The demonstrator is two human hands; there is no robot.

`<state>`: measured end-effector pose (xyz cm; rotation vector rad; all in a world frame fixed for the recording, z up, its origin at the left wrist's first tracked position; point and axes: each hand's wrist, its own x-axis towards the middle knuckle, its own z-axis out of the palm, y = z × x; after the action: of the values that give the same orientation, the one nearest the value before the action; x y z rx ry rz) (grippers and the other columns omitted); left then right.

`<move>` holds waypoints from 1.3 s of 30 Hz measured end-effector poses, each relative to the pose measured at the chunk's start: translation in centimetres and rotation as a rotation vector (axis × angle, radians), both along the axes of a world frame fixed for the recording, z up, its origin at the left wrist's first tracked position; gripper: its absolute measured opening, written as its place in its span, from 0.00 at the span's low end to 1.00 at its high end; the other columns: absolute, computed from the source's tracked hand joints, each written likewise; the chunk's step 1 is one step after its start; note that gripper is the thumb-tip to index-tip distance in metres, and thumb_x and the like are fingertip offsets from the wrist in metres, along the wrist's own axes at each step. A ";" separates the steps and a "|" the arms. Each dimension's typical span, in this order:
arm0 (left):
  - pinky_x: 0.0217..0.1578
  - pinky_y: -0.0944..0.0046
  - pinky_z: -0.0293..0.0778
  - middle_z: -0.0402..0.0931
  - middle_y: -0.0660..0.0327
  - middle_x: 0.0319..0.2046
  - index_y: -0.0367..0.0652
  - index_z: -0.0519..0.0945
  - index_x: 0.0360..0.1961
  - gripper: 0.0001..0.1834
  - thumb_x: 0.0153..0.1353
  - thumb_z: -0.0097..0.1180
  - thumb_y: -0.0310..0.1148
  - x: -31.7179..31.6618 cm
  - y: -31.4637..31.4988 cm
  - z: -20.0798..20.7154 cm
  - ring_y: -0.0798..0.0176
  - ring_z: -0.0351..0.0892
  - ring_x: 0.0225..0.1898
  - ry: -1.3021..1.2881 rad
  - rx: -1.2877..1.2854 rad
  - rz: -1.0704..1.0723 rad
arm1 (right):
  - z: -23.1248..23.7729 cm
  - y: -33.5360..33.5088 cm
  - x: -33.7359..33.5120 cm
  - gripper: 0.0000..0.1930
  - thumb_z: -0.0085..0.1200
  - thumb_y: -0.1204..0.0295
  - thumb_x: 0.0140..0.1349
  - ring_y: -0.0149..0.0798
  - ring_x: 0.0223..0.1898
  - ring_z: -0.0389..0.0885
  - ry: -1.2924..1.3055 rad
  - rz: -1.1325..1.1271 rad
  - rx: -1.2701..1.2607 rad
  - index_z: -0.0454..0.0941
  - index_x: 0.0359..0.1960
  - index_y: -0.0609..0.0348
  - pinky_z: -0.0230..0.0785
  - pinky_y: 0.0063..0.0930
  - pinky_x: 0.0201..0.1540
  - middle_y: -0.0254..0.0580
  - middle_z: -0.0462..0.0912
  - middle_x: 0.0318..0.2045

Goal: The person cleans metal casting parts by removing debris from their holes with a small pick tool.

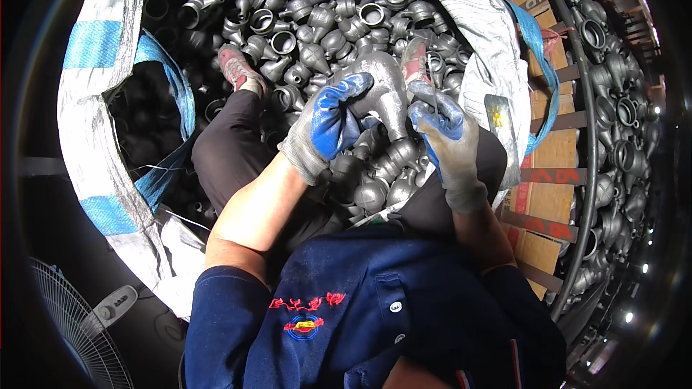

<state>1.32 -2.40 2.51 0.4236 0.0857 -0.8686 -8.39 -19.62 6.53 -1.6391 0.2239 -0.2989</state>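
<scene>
My left hand, in a grey knit glove with a blue coated palm, grips a large grey bulb-shaped metal part with a narrow neck. The neck points down toward my lap. My right hand, gloved the same way, is closed around a thin dark tool beside the neck. I cannot make out the tool's exact kind, as my fingers cover most of it. Beneath both hands lie many similar grey metal parts, heaped loose; some show round open ends.
A white bulk bag with blue straps surrounds the heap and my legs. At right, a barred crate lined with cardboard holds more parts. A fan stands at lower left. My shoes rest among the parts.
</scene>
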 end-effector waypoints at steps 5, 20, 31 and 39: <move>0.45 0.50 0.80 0.80 0.55 0.45 0.39 0.76 0.50 0.14 0.65 0.51 0.30 0.6 0.5 -1.0 0.55 0.82 0.45 -0.001 -0.022 0.021 | 0.3 0.1 -0.3 0.15 0.58 0.79 0.58 0.26 0.40 0.78 -0.108 0.109 -0.230 0.78 0.49 0.69 0.72 0.19 0.44 0.39 0.81 0.40; 0.57 0.51 0.72 0.78 0.54 0.52 0.39 0.74 0.55 0.22 0.66 0.54 0.42 1.1 -1.1 0.3 0.56 0.78 0.52 0.148 -0.379 0.015 | 0.1 -1.4 -2.3 0.12 0.49 0.76 0.65 0.21 0.30 0.77 0.171 0.122 0.105 0.78 0.48 0.68 0.66 0.13 0.32 0.37 0.83 0.33; 0.57 0.48 0.72 0.78 0.53 0.51 0.40 0.74 0.55 0.22 0.66 0.52 0.44 1.4 -1.4 -1.1 0.55 0.78 0.52 0.134 -0.244 0.072 | 0.0 -1.1 -2.2 0.13 0.50 0.75 0.66 0.18 0.24 0.73 0.077 0.038 0.130 0.77 0.49 0.66 0.63 0.13 0.26 0.37 0.83 0.32; 0.54 0.58 0.74 0.76 0.56 0.50 0.37 0.70 0.58 0.20 0.68 0.51 0.34 -0.1 -1.0 0.7 0.62 0.76 0.53 -0.213 -0.012 0.056 | -0.4 -1.2 -1.7 0.15 0.50 0.72 0.67 0.16 0.17 0.65 0.214 -0.052 0.339 0.75 0.53 0.63 0.55 0.13 0.19 0.26 0.75 0.24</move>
<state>1.26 -3.39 3.20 0.4981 -0.1031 -0.7640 -10.05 -20.77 6.14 -1.3294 0.4554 -0.1157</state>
